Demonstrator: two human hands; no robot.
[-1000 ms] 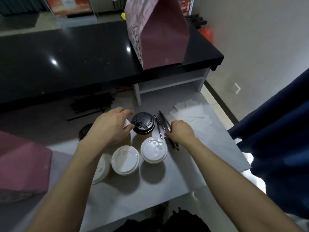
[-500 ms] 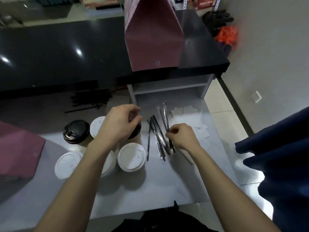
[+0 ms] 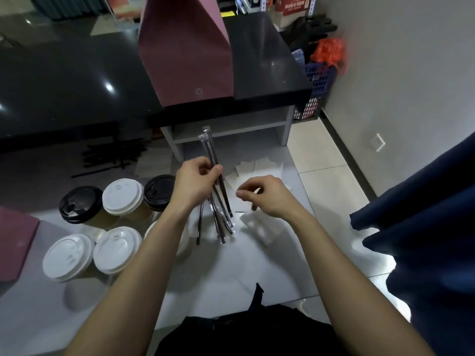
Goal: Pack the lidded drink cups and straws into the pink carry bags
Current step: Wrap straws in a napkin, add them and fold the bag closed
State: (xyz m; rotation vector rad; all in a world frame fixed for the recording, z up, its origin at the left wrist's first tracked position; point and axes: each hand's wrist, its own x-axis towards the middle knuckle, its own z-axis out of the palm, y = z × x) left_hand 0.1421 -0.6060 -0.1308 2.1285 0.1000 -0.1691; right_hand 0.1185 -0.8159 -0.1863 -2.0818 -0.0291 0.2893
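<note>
Black wrapped straws (image 3: 211, 152) stand upright in the left hand (image 3: 194, 182), pinched between thumb and fingers above more straws (image 3: 221, 222) lying on the grey counter (image 3: 231, 265). Right hand (image 3: 264, 195) hovers beside them, fingers curled, holding nothing. Lidded cups (image 3: 123, 196) cluster left; a pink bag (image 3: 186, 52) stands behind

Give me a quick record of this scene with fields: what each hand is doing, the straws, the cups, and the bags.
left hand: left hand pinches two wrapped straws, raised and pointing away from the person
right hand: right hand, fingers curled; whether it holds anything is unclear
loose straws: more wrapped straws lie on the grey table below the left hand
cups: two black-lidded cups and at least three white-lidded cups stand left of the arms
bags: one pink bag upright on the black counter; another pink bag at the left edge
</note>
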